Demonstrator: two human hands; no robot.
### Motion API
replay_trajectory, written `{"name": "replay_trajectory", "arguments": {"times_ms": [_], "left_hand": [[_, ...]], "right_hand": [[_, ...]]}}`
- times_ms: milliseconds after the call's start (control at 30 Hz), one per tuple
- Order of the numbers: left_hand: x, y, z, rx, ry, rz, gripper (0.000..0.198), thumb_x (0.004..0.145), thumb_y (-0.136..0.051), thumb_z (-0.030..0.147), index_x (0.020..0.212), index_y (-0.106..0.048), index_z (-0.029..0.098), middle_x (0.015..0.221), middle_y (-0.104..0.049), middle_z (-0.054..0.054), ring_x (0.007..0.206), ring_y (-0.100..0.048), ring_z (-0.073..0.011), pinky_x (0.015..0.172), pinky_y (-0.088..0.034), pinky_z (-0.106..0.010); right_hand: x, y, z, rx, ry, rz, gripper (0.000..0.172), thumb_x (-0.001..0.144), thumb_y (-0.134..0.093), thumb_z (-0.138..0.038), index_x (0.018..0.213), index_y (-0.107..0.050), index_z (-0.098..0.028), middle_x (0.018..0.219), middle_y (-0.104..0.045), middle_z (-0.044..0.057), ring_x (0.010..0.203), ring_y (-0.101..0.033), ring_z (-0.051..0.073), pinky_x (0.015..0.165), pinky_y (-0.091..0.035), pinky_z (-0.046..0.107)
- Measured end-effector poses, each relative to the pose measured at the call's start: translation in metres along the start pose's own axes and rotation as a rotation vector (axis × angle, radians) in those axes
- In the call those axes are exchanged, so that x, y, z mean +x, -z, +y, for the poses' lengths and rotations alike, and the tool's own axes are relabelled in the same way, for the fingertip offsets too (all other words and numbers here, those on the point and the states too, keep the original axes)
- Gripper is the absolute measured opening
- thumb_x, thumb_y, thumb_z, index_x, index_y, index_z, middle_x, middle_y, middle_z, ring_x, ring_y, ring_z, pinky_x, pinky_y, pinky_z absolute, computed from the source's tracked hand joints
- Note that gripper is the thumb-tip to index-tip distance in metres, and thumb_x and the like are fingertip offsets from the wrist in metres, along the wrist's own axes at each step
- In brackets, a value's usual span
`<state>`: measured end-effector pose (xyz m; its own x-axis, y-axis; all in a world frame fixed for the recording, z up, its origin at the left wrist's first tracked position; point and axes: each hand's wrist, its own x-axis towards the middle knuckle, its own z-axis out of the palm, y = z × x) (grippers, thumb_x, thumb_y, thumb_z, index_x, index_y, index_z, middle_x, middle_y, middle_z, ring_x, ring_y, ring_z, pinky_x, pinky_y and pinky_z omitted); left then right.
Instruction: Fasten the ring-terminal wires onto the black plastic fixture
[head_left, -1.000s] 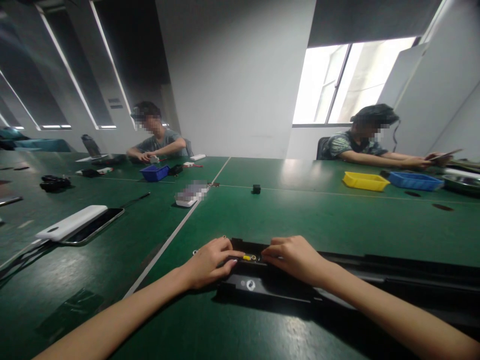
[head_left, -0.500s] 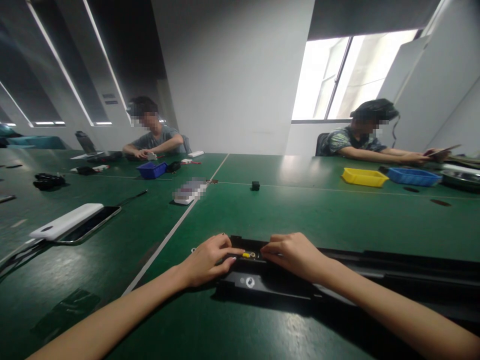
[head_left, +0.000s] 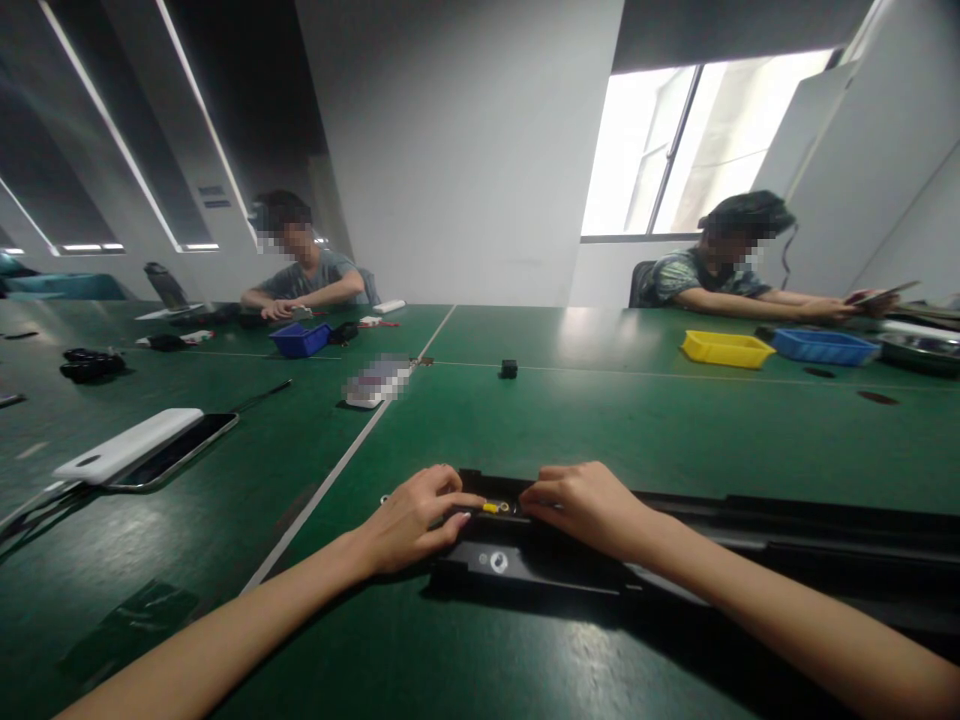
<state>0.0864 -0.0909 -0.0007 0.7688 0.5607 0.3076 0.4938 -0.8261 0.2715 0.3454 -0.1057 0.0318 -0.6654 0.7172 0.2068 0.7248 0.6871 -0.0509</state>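
Observation:
A long black metal channel (head_left: 540, 560) lies on the table, its left end under both hands. My left hand (head_left: 412, 515) is closed at that end, index finger and thumb on a short wire with a yellow-sleeved ring terminal (head_left: 495, 508). Another small metal ring (head_left: 385, 498) pokes out behind that hand. Just right of the terminal, my right hand (head_left: 585, 505) has its fingers pinched together inside the channel. What they hold is hidden. A round silvery fitting (head_left: 498, 562) sits on the channel's near flange.
On the green table (head_left: 420, 640), a white power bank (head_left: 131, 445) and a phone (head_left: 180, 455) lie left. A small black block (head_left: 509, 369) stands ahead. Blue (head_left: 300, 340) and yellow (head_left: 726, 349) bins are farther off. Two people sit across the table.
The view has shifted very slightly. Both hands keep the same places on the channel, and the ring terminal stays between them.

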Motion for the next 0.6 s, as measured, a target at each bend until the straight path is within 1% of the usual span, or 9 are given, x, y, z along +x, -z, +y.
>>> {"name": "replay_trajectory", "arguments": {"times_ms": [267,433,600], "left_hand": [[-0.0007,0.0012,0.0014,0.005,-0.009,0.015,0.030,0.092,-0.039,0.024,0.118,-0.055,0.021,0.103,-0.048,-0.007,0.094,-0.048,-0.0197,0.085,-0.041,-0.033],[-0.0001,0.0028,0.0024,0.015,-0.015,0.011,0.028,0.092,-0.040,0.023,0.114,-0.057,0.020,0.104,-0.050,-0.007,0.095,-0.047,-0.0209,0.087,-0.039,-0.036],[0.0007,0.0031,0.0029,0.016,-0.026,0.007,0.027,0.092,-0.040,0.023,0.113,-0.057,0.020,0.105,-0.053,-0.008,0.096,-0.047,-0.0209,0.088,-0.038,-0.037]], "right_hand": [[-0.0002,0.0013,-0.0006,0.002,-0.011,-0.015,0.019,0.087,-0.052,-0.030,0.092,-0.070,-0.024,0.081,-0.068,0.001,0.065,-0.061,0.013,0.054,-0.035,0.021],[-0.0004,0.0003,0.0001,-0.003,-0.010,-0.011,0.019,0.088,-0.052,-0.029,0.091,-0.070,-0.024,0.078,-0.067,0.000,0.062,-0.061,0.012,0.053,-0.035,0.022],[-0.0004,0.0001,0.0004,-0.004,0.001,-0.015,0.019,0.088,-0.051,-0.030,0.092,-0.070,-0.025,0.080,-0.067,0.000,0.064,-0.061,0.012,0.053,-0.034,0.022]]}}
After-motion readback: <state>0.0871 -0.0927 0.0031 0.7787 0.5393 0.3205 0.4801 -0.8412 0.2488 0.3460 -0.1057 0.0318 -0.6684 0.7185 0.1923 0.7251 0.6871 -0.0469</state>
